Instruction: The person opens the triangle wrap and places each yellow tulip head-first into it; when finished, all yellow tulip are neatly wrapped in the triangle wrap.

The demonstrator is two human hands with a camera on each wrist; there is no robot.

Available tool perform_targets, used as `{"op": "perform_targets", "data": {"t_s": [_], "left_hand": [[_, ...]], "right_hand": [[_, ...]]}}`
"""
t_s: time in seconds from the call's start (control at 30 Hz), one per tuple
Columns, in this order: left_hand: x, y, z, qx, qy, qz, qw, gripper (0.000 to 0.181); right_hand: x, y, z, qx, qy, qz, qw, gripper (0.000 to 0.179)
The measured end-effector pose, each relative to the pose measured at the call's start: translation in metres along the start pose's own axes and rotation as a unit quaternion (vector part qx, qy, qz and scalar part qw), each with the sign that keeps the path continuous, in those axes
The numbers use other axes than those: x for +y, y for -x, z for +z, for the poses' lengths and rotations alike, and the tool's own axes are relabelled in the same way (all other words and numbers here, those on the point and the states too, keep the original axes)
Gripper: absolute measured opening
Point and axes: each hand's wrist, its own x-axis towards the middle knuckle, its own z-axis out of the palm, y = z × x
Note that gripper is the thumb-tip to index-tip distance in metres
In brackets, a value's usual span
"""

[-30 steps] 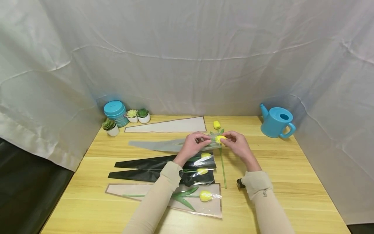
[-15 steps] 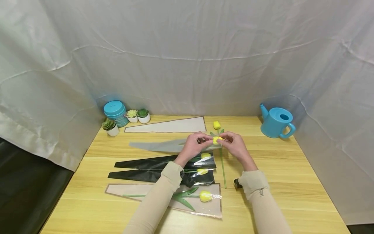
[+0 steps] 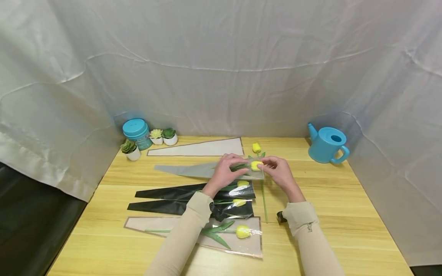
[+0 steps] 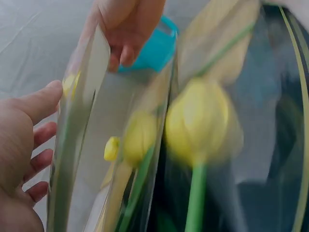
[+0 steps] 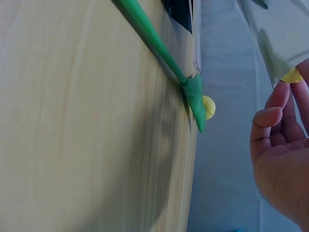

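Observation:
In the head view, my right hand [image 3: 279, 171] pinches the yellow bloom of an artificial tulip [image 3: 256, 165] at the wide end of a grey-backed flower sleeve [image 3: 200, 170]. In the right wrist view its fingertips are on the yellow petal tip [image 5: 291, 75]. My left hand [image 3: 226, 172] lies over the sleeve, thumb on the near side and fingers on the far side, spread apart with green leaves showing between. In the left wrist view, its thumb and fingertips lie along the sleeve's edge [image 4: 72, 145]. A loose tulip [image 3: 256, 148] lies crosswise, its stem passing under the sleeve's wide end.
Nearer me lie two black sleeves [image 3: 155, 193] and a pinkish one [image 3: 248, 245], with tulips inside. A white sleeve [image 3: 207, 147] lies at the back. Small potted succulents [image 3: 132, 153] and a blue canister [image 3: 136, 130] stand back left; a blue watering can [image 3: 326, 143] stands back right.
The tulip bloom has shifted slightly left, with the right hand following. My left thumb and fingers have spread apart, and the sleeve's wide end lies flatter and a little further right.

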Motion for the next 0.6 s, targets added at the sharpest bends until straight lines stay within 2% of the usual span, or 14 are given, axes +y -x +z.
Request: {"op": "perform_targets", "data": {"t_s": [0.17, 0.37, 0.5, 0.6], "left_hand": [[-0.01, 0.001, -0.006, -0.008, -0.032, -0.012, 0.9994, 0.039], [-0.015, 0.002, -0.014, -0.034, -0.027, -0.003, 0.9991, 0.041], [-0.016, 0.004, -0.019, -0.051, -0.014, -0.01, 0.9986, 0.043], [-0.016, 0.004, -0.018, -0.047, -0.011, -0.018, 0.9987, 0.039]], "right_hand": [[0.0, 0.0, -0.003, 0.003, -0.003, 0.008, 1.0, 0.04], [0.0, 0.0, -0.004, 0.001, -0.009, 0.011, 0.9999, 0.04], [0.001, 0.001, -0.004, 0.001, -0.014, 0.012, 0.9998, 0.041], [0.001, 0.001, -0.005, 0.001, -0.018, 0.017, 0.9997, 0.041]]}}
